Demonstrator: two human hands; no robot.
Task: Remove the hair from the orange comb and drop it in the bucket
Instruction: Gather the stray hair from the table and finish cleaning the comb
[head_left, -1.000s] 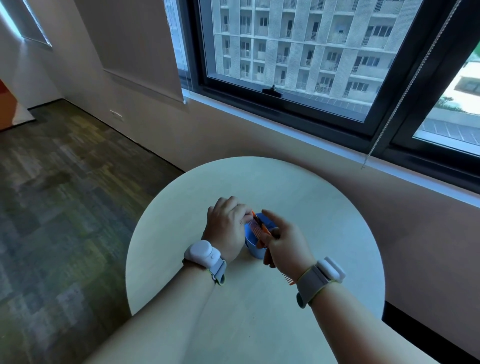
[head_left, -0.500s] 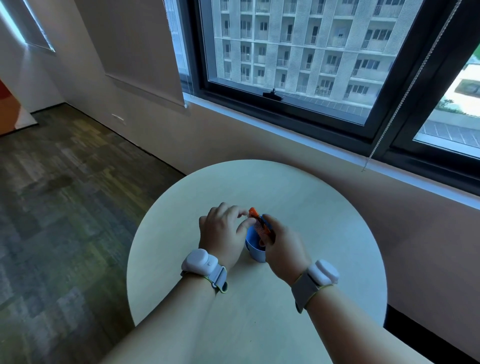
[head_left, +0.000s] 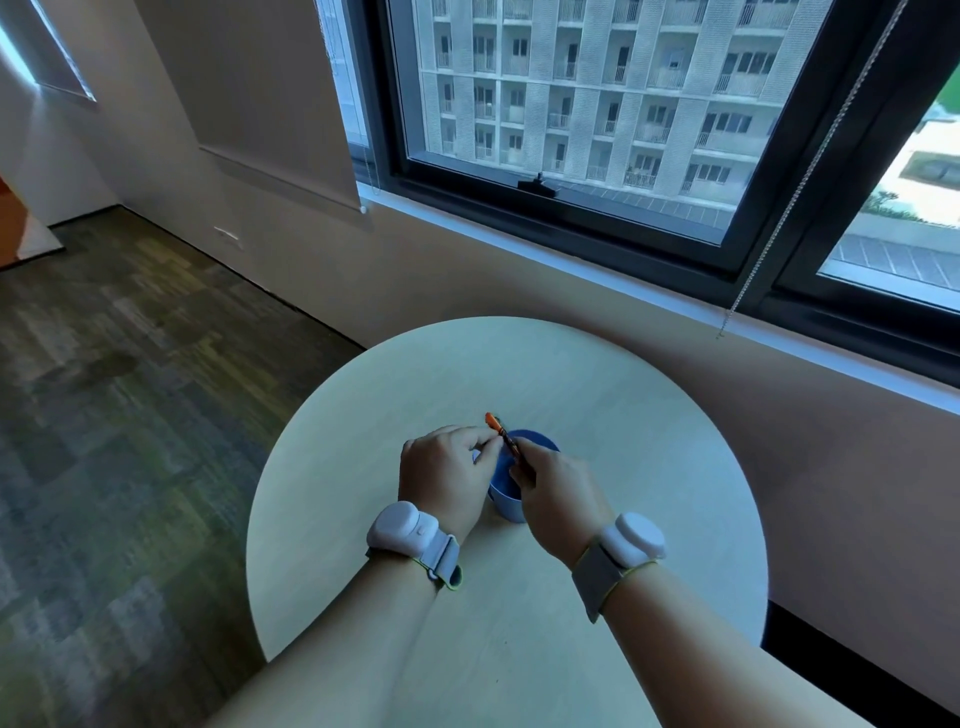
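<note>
Orange comb held over blue bucket, mid-clean: right hand grips the comb w/ fingers curled round its lower end, the tip sticking up and away past the bucket's far rim. Left hand sits just beside it, fingers bunched and pinching at the comb's teeth; whether any hair is actually caught between them is too small to tell. Hair itself can't be made out on the comb or in the bucket, so how much has come off is unclear. Judging by the pose, the pulling step is under way and the drop into the bucket directly below the hands is not yet done.

Bucket stands near the middle of a round, pale wood-look worktop. Both wrists carry white band-mounted devices. Beyond: beige wall, dark-framed window w/ apartment block outside, a bead chain hanging at right, a roller blind at left. Floor is mottled grey-green carpet tile.
</note>
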